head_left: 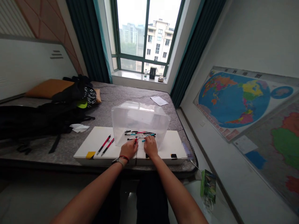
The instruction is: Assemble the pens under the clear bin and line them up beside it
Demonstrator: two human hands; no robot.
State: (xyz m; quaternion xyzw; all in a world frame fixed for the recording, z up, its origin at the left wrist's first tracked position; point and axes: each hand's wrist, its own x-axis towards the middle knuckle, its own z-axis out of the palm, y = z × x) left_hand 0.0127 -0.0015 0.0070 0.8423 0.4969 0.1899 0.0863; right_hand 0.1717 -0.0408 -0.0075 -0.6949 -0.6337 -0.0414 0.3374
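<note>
Both hands at the pens now: left hand (129,149) pinches one red pen (135,141), seemingly; right hand (151,146) pinches one blue pen (143,140). One clear plastic bin (140,115) at twelve o'clock; two red-and-black pens (103,145) at nine! The pile (140,133)? Too tangled to count; next move wants finesse.

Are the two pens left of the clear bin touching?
Apart: the head view shows a strip of white surface between the left pen and the right pen.

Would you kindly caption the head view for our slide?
Left hand and right hand at loose pens by a clear plastic bin.
</note>
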